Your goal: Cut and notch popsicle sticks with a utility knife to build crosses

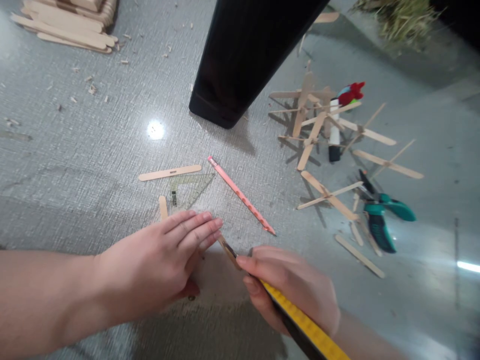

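My left hand [176,247] is low over the table, its fingers extended and pressed together, with the thumb tucked beneath. Under its fingertips it holds a wooden craft stick [233,261], mostly hidden by the hand. My right hand [288,285] is closed around a yellow and black utility knife [305,325], whose blade reaches the stick beside my left fingertips. Beyond the left hand lie a clear set square [191,186], a craft stick with a small slot [170,173] and part of another stick [162,206]. A pink pencil [242,196] lies diagonally ahead of both hands.
A tall black object [247,60] stands at the top middle. On the right are crossed stick pieces [311,140], a white marker-like item [334,132] and green-handled pliers [380,225]. Stacked craft sticks [67,30] lie top left, dried grass [405,20] top right. Wood chips dot the table [93,150].
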Action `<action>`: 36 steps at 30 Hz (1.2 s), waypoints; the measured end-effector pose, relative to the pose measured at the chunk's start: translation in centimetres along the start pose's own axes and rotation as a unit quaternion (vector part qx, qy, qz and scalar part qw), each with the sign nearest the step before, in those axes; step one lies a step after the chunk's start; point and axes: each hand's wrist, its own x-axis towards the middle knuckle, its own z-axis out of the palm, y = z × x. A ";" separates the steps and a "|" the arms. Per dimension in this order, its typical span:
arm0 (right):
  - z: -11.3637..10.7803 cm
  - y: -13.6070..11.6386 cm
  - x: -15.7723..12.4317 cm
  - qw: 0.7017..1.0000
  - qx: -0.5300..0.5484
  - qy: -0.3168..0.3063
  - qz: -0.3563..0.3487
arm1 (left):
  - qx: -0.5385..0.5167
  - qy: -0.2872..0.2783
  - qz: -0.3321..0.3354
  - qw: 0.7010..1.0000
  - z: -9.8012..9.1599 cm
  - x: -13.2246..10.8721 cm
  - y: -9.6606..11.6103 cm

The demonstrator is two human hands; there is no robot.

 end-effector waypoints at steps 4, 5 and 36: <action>0.0 0.0 -0.3 1.000 0.000 -0.004 0.006 | 0.002 0.023 0.006 1.000 0.1 0.0 0.0; 0.0 -0.1 -0.4 1.000 0.001 -0.004 0.010 | 0.003 0.024 0.005 1.000 0.1 0.0 0.0; -0.6 -0.5 -0.7 1.000 0.007 0.012 0.005 | -0.046 0.031 0.021 0.998 0.2 0.0 -0.6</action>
